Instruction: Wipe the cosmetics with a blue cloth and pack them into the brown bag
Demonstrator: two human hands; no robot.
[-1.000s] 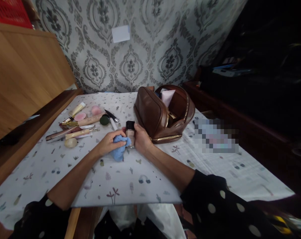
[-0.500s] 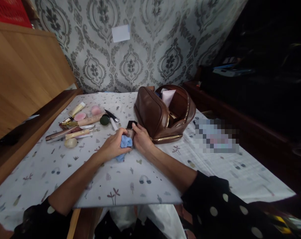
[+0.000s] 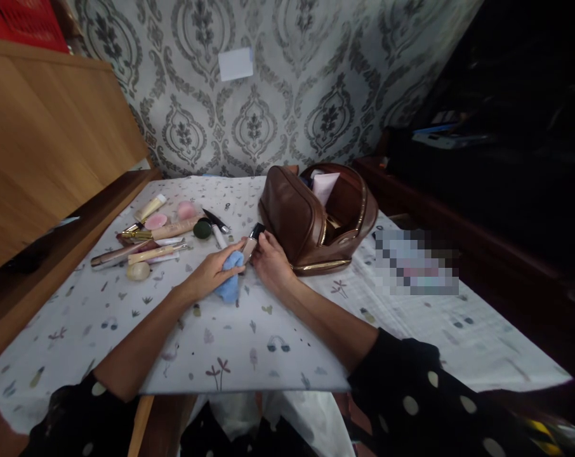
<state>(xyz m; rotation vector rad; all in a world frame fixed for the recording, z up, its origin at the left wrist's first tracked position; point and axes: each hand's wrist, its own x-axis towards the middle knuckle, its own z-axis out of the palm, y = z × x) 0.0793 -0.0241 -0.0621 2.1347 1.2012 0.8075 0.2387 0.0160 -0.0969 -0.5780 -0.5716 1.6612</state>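
In the head view, my right hand (image 3: 274, 266) has its fingers closed round a small foundation bottle (image 3: 249, 246), a clear-sided one with beige contents and a black cap. The cap tilts up and away from me. My left hand (image 3: 210, 273) is closed on a blue cloth (image 3: 228, 289), which hangs below its fingers and touches the bottle's left side. Just behind my right hand stands a brown makeup bag (image 3: 290, 216), unzipped, with a pale pink tube (image 3: 324, 187) sticking out of it.
Several cosmetics lie at the left, among them a pink puff (image 3: 155, 221), a dark green oval item (image 3: 202, 229) and a cream tube (image 3: 152, 207). A blurred-out flat item (image 3: 416, 261) is at the right on the patterned tablecloth (image 3: 278, 362). A wooden cabinet (image 3: 54, 120) borders the left.
The bottle has tipped and shows more of its body above my fingers. My left hand and the cloth have shifted a little left and down along it.
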